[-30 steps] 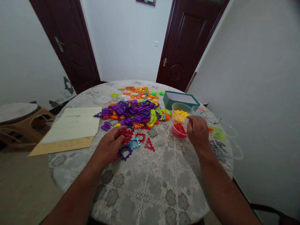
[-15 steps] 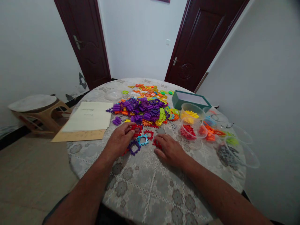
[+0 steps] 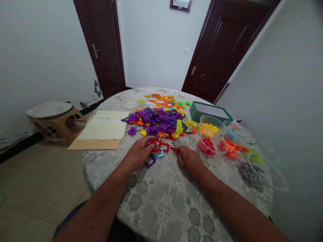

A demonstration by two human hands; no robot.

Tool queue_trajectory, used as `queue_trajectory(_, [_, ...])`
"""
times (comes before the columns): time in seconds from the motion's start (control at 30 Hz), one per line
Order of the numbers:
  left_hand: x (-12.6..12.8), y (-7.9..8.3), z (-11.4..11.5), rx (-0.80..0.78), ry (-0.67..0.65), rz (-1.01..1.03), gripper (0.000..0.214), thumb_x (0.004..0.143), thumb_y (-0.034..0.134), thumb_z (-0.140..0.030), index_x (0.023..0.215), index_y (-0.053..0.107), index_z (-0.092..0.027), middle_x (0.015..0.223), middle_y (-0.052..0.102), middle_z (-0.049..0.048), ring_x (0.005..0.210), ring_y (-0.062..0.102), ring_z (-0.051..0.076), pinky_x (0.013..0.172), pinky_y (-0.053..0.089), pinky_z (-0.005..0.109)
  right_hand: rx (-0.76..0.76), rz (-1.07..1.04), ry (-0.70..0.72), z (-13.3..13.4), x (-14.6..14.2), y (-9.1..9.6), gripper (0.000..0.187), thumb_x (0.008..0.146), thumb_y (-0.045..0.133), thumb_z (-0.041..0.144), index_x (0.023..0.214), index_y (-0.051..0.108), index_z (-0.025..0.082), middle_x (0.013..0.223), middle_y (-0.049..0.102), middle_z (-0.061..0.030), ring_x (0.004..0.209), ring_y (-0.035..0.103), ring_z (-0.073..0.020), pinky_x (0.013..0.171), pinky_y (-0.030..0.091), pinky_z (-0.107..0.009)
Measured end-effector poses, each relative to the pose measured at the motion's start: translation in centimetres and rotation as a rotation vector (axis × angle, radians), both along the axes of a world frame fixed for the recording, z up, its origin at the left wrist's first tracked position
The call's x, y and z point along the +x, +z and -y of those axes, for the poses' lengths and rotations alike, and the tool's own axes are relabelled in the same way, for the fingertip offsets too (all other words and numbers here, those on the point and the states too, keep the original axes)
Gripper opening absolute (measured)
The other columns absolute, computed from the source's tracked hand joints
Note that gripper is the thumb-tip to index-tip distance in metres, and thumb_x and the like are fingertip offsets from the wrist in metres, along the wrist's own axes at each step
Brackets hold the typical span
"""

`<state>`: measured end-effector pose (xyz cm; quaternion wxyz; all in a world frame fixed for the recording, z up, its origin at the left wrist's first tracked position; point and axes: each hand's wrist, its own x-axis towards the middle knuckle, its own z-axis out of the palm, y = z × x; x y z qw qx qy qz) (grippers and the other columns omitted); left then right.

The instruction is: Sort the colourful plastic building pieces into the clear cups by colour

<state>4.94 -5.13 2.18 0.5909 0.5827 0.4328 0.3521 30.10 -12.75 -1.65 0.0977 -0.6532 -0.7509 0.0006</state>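
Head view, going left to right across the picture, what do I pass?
stool, papers, left hand, right hand, bowl of red pieces, tub of gray pieces

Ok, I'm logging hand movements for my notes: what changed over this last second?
The right hand came down and leftward from above the clear tub of red pieces to the tabletop, beside a small red piece. The left hand stayed at the red plastic frames. The heap of plastic pieces stayed as it was.
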Motion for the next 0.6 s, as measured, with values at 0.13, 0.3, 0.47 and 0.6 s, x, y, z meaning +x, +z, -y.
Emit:
queue_trajectory(0.13, [-0.1, 0.1, 0.0, 0.075, -0.002, -0.062, 0.045, 0.085, 0.068, -0.031, 0.128, 0.066, -0.019, 0.093, 0.076, 0.0050, 0.088, 0.075, 0.022, 0.081, 0.061, 0.036, 0.031, -0.011, -0.053, -0.5, 0.6, -0.8, 0.021, 0.099, 0.050, 0.014, 0.113, 0.065, 0.016, 0.109, 0.072, -0.0126, 0.096, 0.069, -0.0218, 0.085, 0.053, -0.030])
queue_trajectory(0.3, [-0.1, -0.4, -0.2, 0.101, 0.002, -0.047, 0.047, 0.083, 0.069, -0.031, 0.129, 0.066, -0.019, 0.093, 0.074, 0.0046, 0.088, 0.072, 0.020, 0.080, 0.060, 0.034, 0.152, -0.136, 0.011, -0.7, 1.4, -1.8, 0.043, 0.097, 0.049, 0.013, 0.139, 0.058, 0.013, 0.129, 0.072, -0.0169, 0.114, 0.070, -0.0252, 0.100, 0.056, -0.037])
queue_trajectory(0.47, [0.0, -0.5, -0.1, 0.099, -0.017, -0.037, 0.046, 0.085, 0.066, -0.029, 0.130, 0.064, -0.018, 0.097, 0.075, 0.0055, 0.088, 0.073, 0.019, 0.081, 0.061, 0.034, 0.212, -0.195, 0.059, -0.8, 1.7, -2.2, 0.050, 0.094, 0.050, 0.013, 0.143, 0.058, 0.013, 0.130, 0.072, -0.0183, 0.112, 0.072, -0.0274, 0.098, 0.059, -0.042])
queue_trajectory(0.6, [0.0, -0.7, 0.0, 0.102, -0.022, -0.030, 0.047, 0.084, 0.067, -0.027, 0.130, 0.064, -0.018, 0.095, 0.075, 0.0046, 0.085, 0.072, 0.019, 0.080, 0.061, 0.034, 0.216, -0.303, 0.020, -0.6, 1.5, -1.5, 0.045, 0.091, 0.051, 0.015, 0.134, 0.064, 0.016, 0.121, 0.076, -0.0147, 0.104, 0.073, -0.0263, 0.094, 0.058, -0.040])
